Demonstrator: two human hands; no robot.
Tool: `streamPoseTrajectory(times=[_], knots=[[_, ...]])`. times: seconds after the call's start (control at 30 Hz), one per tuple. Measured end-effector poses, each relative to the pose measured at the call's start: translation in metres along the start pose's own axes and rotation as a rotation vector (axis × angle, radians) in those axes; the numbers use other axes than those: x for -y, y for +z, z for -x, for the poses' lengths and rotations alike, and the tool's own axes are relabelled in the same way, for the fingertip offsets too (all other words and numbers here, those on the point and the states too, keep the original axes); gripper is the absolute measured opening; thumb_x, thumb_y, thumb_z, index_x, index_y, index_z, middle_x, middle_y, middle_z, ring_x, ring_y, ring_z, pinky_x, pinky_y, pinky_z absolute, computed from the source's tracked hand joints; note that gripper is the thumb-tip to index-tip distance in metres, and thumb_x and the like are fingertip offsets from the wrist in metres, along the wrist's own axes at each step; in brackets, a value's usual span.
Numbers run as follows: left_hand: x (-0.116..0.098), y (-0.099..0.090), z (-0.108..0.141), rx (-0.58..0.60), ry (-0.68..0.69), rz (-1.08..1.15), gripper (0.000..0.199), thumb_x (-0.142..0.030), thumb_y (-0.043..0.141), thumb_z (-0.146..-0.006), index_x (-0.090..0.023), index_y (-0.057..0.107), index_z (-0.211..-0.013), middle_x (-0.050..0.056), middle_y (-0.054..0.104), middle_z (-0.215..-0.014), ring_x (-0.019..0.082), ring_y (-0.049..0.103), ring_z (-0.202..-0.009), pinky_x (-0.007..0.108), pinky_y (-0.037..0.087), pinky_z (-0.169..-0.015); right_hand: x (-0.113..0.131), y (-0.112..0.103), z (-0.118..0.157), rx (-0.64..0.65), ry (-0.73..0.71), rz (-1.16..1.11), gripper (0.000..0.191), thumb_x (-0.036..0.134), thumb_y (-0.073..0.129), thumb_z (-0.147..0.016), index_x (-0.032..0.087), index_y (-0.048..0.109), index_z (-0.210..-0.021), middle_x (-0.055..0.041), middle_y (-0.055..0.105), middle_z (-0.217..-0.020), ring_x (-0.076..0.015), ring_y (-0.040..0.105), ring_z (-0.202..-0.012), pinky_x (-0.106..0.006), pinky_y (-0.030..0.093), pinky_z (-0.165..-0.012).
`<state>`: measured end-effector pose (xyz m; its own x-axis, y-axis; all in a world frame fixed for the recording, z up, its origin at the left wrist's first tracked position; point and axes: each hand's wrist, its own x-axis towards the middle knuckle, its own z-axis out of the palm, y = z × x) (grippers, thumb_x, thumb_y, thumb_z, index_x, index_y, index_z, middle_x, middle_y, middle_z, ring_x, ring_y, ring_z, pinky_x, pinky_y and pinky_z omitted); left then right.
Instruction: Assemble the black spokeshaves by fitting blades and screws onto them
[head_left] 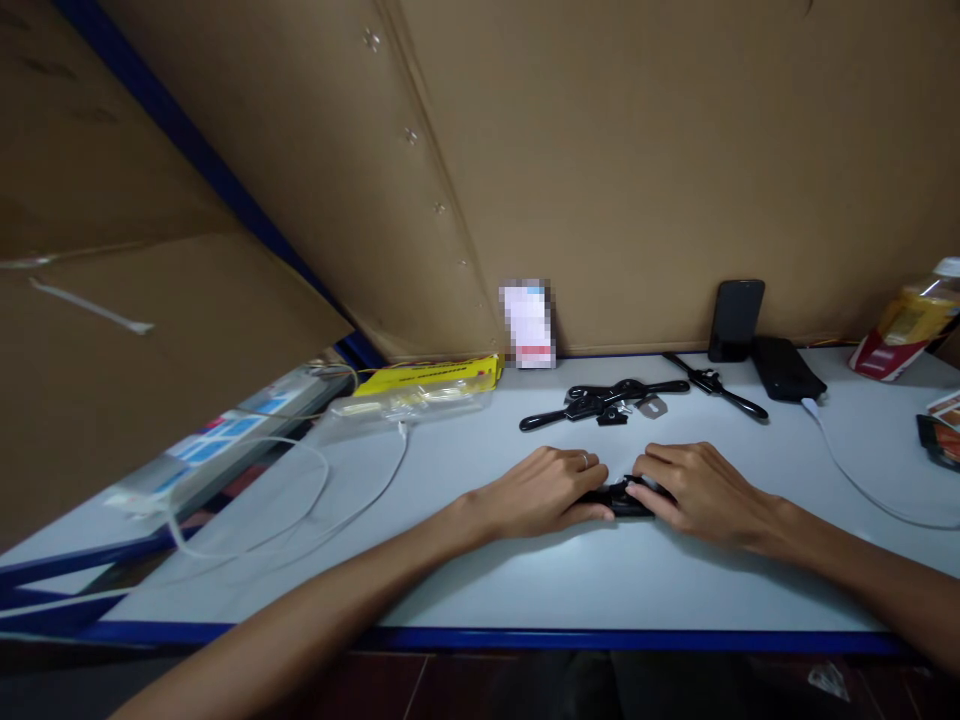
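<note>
Both of my hands grip one black spokeshave (631, 506) low over the table, in the middle of the head view. My left hand (546, 490), with a ring on one finger, is closed round its left end. Around the right end my right hand (697, 495) is closed, its thumb near the middle of the tool. The fingers hide most of the handles. Just beyond lie two more spokeshaves, one (637, 388) partly behind the other (551, 418), beside a small black cap piece (613, 416) and a grey slotted blade (652, 407).
Another spokeshave (739, 402) lies farther right, near a black pouch-like object (787, 370) with a white cable. Two phones, one lit (529, 325) and one dark (736, 320), lean on the cardboard wall. A bottle (904, 320) stands right; yellow packaging (435, 375) lies left.
</note>
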<state>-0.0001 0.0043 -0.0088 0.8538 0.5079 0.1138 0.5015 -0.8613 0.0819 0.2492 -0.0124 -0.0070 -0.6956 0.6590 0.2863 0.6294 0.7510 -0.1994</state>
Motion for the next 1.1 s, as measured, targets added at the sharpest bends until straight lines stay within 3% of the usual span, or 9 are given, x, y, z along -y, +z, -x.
streamPoseTrajectory(times=[0.17, 0.3, 0.43, 0.67, 0.87, 1.1], knots=[[0.0004, 0.0006, -0.0001, 0.007, -0.001, -0.018, 0.059, -0.064, 0.026, -0.104, -0.017, 0.059, -0.090, 0.005, 0.063, -0.080, 0.017, 0.056, -0.065, 0.034, 0.038, -0.057, 0.0004, -0.0008, 0.0013, -0.023, -0.023, 0.005, 0.026, 0.030, 0.047, -0.103, 0.017, 0.069, -0.109, -0.0067, 0.069, -0.089, -0.0143, 0.054, -0.065, -0.030, 0.030, -0.059], [0.0003, 0.0005, -0.0003, 0.012, 0.000, -0.022, 0.059, -0.064, 0.026, -0.104, -0.017, 0.059, -0.090, 0.005, 0.063, -0.080, 0.017, 0.057, -0.065, 0.034, 0.038, -0.058, -0.0012, 0.0008, 0.0037, -0.016, -0.095, 0.052, 0.030, 0.028, 0.044, -0.104, 0.018, 0.072, -0.101, -0.0058, 0.065, -0.084, -0.0135, 0.050, -0.063, -0.030, 0.026, -0.057], [-0.0002, -0.0003, -0.0003, 0.012, -0.003, -0.019, 0.058, -0.064, 0.027, -0.104, -0.017, 0.059, -0.089, 0.005, 0.063, -0.080, 0.017, 0.057, -0.066, 0.032, 0.038, -0.058, -0.0008, 0.0006, 0.0035, 0.002, -0.125, 0.059, 0.026, 0.025, 0.046, -0.102, 0.019, 0.071, -0.107, -0.0052, 0.064, -0.084, -0.0133, 0.048, -0.062, -0.030, 0.024, -0.057], [0.0007, 0.0007, 0.0008, 0.005, -0.007, 0.002, 0.057, -0.064, 0.029, -0.104, -0.018, 0.058, -0.088, 0.004, 0.062, -0.079, 0.016, 0.057, -0.065, 0.032, 0.038, -0.058, -0.0026, 0.0016, 0.0018, -0.066, -0.072, 0.049, 0.031, 0.025, 0.047, -0.102, 0.015, 0.070, -0.083, -0.0050, 0.063, -0.081, -0.0123, 0.047, -0.061, -0.031, 0.026, -0.057], [0.0003, 0.0002, -0.0003, 0.002, -0.005, 0.012, 0.058, -0.065, 0.028, -0.104, -0.018, 0.059, -0.088, 0.005, 0.062, -0.079, 0.017, 0.057, -0.066, 0.033, 0.039, -0.058, 0.0009, -0.0010, 0.0033, -0.017, -0.184, -0.001, 0.031, 0.023, 0.046, -0.102, 0.017, 0.073, -0.089, -0.0038, 0.063, -0.078, -0.0123, 0.047, -0.060, -0.031, 0.029, -0.057], [-0.0008, -0.0003, -0.0002, -0.011, -0.003, 0.010, 0.059, -0.064, 0.028, -0.104, -0.018, 0.059, -0.087, 0.004, 0.061, -0.077, 0.016, 0.055, -0.063, 0.033, 0.038, -0.057, -0.0030, 0.0019, 0.0024, -0.062, -0.071, 0.021, 0.034, 0.023, 0.044, -0.103, 0.016, 0.072, -0.085, -0.0053, 0.065, -0.079, -0.0126, 0.049, -0.061, -0.031, 0.029, -0.058]])
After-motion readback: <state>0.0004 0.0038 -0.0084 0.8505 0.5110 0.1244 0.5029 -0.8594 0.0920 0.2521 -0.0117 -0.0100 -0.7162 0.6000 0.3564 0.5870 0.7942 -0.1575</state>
